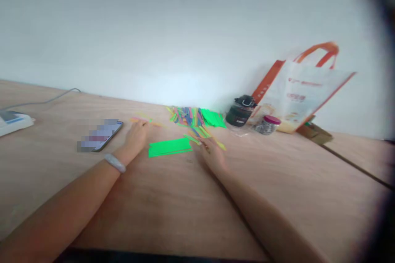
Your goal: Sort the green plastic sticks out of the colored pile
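The person's right hand (213, 155) has thumb and fingers pinched on a thin yellow-green strip (191, 139). Left of this grip, between the hands, lies a flat, bright green rectangular stack (170, 147). The left hand (137, 134) curls at slender yellow-orange strips (156, 123); blur hides whether it grips them. Left of it lies a dark-edged phone (101, 135). Beyond the right-hand grip spreads a multicoloured strip pile (188, 116); beyond and right, a clear, magenta-lidded jar (268, 125) and a black bottle (238, 115).

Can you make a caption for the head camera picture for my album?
Left hand and right hand among colourful strips, bright green strips between them on the wooden table.
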The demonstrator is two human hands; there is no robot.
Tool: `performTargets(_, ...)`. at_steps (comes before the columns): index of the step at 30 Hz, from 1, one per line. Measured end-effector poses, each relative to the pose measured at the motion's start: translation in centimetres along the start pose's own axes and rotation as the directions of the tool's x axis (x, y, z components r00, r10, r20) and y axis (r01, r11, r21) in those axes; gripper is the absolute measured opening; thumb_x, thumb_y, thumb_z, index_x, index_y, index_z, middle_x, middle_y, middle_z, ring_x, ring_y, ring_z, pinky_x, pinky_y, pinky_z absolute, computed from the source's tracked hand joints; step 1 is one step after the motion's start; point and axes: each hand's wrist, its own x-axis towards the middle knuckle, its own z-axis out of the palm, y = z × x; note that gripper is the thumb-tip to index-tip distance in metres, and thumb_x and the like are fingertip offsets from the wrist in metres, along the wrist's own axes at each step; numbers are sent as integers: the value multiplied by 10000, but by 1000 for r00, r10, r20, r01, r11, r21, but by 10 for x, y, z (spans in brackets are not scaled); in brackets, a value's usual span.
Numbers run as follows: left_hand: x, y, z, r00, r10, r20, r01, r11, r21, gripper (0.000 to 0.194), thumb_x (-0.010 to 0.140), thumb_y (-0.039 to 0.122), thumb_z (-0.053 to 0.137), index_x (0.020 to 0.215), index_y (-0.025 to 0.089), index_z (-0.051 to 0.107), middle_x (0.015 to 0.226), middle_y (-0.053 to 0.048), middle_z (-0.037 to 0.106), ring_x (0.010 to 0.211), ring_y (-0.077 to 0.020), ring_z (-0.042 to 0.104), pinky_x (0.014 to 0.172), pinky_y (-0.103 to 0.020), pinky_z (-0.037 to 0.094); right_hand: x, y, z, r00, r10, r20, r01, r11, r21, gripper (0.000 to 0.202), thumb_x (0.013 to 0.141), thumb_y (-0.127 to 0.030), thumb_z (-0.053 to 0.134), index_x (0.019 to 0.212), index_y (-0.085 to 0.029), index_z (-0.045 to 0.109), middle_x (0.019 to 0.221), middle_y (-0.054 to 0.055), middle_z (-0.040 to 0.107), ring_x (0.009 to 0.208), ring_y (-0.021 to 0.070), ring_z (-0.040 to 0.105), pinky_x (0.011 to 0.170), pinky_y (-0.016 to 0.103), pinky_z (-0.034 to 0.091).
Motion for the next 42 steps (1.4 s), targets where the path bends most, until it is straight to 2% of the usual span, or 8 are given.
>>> performTargets(6,3,-27,16,985,-44,167,30,996,86,341,848,40,315,1039,62,597,1029,-165,606,995,-255,546,870,-367,417,2,8,-5,995,39,96,-3,935,-355,268,843,-201,474,1042,-204,654,1002,86,601,970,216,510,865,327,399)
performTargets(12,6,-24,17,986,-80,148,72,996,60,331,875,113,348,1130,77,556,1042,-160,594,970,-255,556,846,-364,429,2,7,-6,989,89,121,-23,884,-467,221,857,-239,473,968,-190,657,998,95,595,963,216,498,834,311,384)
performTargets(15,4,-14,10,997,-68,26,68,998,8,330,891,228,410,1174,110,532,1097,-150,561,1031,-264,519,871,-379,426,3,8,-6,991,89,100,-30,875,-483,227,867,-252,458,960,-185,653,1009,99,587,968,213,494,838,308,378)
performTargets(18,-3,7,2,989,117,-87,-128,984,-127,289,899,246,425,1137,171,571,1124,-106,548,1057,-233,492,911,-366,417,5,6,-7,989,98,114,-30,870,-492,228,863,-267,466,968,-187,653,1017,101,581,977,218,489,843,310,377)
performTargets(20,-10,25,-3,938,329,-107,-345,915,-210,274,906,269,438,1126,203,589,1139,-79,549,1075,-216,476,941,-362,405,7,4,-9,985,117,128,-38,866,-498,239,862,-280,470,992,-196,652,1023,101,579,973,220,491,840,313,380)
performTargets(23,-20,53,-6,868,491,-76,-493,832,-256,291,895,308,477,1140,201,593,1163,-87,538,1090,-225,462,934,-369,416,10,-1,-11,980,142,140,-54,863,-502,241,863,-280,471,1000,-204,655,1028,97,579,979,216,495,840,307,382)
performTargets(27,-26,73,-8,855,518,-11,-502,822,-269,263,888,338,490,1051,196,639,1161,-88,534,1081,-241,462,901,-378,436,13,-5,-14,981,145,128,-64,866,-496,246,881,-279,443,946,-190,664,1013,94,589,976,202,503,843,292,383)
performTargets(42,-28,86,-8,874,485,2,-467,842,-269,157,892,246,482,879,146,603,923,-72,583,944,-209,518,893,-372,424,18,-1,-4,982,172,78,-121,891,-438,207,845,-165,425,862,-147,630,953,109,615,941,211,524,833,307,392)
